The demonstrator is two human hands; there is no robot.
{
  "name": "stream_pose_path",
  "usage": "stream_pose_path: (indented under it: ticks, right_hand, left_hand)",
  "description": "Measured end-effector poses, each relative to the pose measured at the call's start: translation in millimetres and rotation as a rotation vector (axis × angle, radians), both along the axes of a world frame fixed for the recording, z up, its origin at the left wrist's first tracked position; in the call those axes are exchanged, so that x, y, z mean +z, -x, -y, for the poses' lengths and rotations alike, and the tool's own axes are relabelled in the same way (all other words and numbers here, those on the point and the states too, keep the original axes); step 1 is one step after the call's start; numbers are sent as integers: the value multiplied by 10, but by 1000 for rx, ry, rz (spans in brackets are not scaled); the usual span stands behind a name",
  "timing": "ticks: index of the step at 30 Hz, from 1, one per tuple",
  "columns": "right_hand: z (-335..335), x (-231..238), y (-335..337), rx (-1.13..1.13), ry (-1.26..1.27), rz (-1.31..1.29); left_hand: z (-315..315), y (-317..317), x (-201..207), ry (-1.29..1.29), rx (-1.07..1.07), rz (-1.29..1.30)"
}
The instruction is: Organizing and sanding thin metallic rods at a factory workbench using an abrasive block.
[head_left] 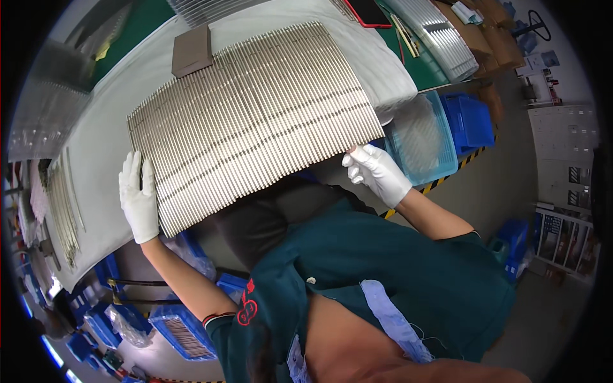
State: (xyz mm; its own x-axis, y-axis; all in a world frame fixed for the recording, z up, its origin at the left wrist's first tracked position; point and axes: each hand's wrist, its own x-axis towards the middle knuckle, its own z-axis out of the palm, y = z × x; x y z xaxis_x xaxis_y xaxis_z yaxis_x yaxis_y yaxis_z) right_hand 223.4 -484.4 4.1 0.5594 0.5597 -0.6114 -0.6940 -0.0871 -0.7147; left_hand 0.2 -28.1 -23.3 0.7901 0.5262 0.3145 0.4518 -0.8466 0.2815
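Observation:
A wide row of thin, silvery metal rods (255,108) lies side by side on a white cloth (102,185), with dark bands crossing the rods. My left hand (138,198), in a white glove, is open with straight fingers lying along the row's left edge. At the near right corner, my right hand (377,172), gloved too, has its fingers curled in against the rod ends. One bare fingertip pokes from that glove. Whatever those fingers pinch is too small to make out. A brown-grey block (192,51) rests at the far edge of the rods.
Loose thin rods (60,210) lie on the cloth at the left. A red-edged phone (369,11) and clear ribbed trays (440,38) are at the far right. A light blue bin (447,134) and a dark blue bin (469,121) stand beside the table, blue crates (185,332) below left.

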Motion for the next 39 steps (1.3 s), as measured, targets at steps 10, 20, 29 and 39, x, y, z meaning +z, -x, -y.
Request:
stream_pose_path:
  ticks: [10,20,29,39]
  right_hand:
    - [-105,74,68,-90,-1,-38]
    - [-44,157,132,-49,80,-4]
    - [-34,69,136,-22,-86,28]
    - [-4,-30,166,-71,-125,19]
  left_hand:
    - [-34,63,-32,-114,-38,-36]
    - [-14,61,1,-52,-14,-28]
    - [47,16,31,14,37,-2]
    - [20,33,26,-57,-21,-41]
